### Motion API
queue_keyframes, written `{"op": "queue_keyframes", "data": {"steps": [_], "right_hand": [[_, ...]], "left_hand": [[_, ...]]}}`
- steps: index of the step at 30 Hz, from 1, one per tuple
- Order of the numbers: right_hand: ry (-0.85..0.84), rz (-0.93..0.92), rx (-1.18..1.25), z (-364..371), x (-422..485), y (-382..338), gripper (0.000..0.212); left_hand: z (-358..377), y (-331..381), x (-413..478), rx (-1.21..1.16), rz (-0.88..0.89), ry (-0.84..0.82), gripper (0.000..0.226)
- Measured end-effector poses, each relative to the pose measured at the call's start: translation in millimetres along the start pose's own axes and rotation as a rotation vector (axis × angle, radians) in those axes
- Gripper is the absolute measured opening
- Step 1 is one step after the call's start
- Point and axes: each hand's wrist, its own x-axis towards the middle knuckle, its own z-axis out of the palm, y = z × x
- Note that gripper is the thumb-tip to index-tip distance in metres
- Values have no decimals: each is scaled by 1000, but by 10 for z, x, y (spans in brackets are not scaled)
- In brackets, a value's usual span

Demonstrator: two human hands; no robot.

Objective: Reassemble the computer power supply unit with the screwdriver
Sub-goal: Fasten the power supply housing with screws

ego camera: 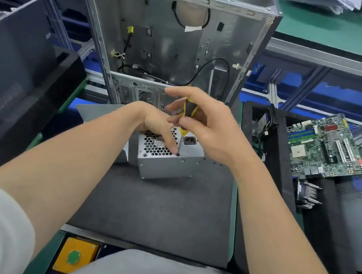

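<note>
In the head view, the power supply unit [169, 156] stands on the dark mat [164, 205] in front of the open computer case [167, 40], with the right hand [210, 127] closed around the handle of the screwdriver [186, 118], whose upright tip sits at a screw point on the top face near the front edge. The left hand [156, 123] rests on the vent grille, fingers curled loosely, one fingertip beside the tip; it grips nothing visible. Judged from this, the casing is closed and fastening is under way; the remaining screw count cannot be determined, and the unit is not yet in the case.

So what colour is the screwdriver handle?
Black and yellow screwdriver handle, seen in the head view.
</note>
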Motion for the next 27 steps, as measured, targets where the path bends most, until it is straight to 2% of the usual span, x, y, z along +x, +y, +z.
{"op": "queue_keyframes", "data": {"steps": [2, 3, 6, 8, 11, 14, 16, 17, 18, 19, 21, 25, 27], "right_hand": [[74, -5, -49, 43, 8, -21, 53], [134, -1, -78, 79, 7, -27, 48], [396, 1, -239, 213, -4, -13, 26], [486, 17, -302, 278, -28, 4, 25], [403, 51, -295, 264, -41, 7, 25], [258, -5, -170, 148, -31, 11, 5], [130, -61, -41, 64, -26, 17, 23], [64, -89, 8, 34, -28, 22, 35], [15, -110, 52, 20, -29, 20, 42], [-15, -123, 96, 26, -26, 12, 43], [55, -106, 93, 76, 2, 33, 34], [446, 17, -156, 224, 81, 74, 23], [504, -11, -239, 242, 73, 64, 19]], "left_hand": [[5, -1, -7, 17, -18, 31, 108], [6, -2, 2, 30, -23, 44, 112], [26, 12, 19, 46, -1, 38, 92], [29, -3, 50, 34, 12, 28, 81], [30, -20, 69, 17, 12, 10, 69], [19, -57, 101, -2, 26, 23, 79], [8, -73, 94, 2, 6, 75, 89], [-2, -77, 74, 2, -14, 103, 102], [-4, -73, 42, 6, -36, 124, 115], [-12, -79, 35, 11, -43, 128, 118], [-10, -61, 26, 1, -38, 120, 98], [19, -37, 57, -19, -14, 38, 75], [18, -13, 46, -42, -11, -1, 58]]}}
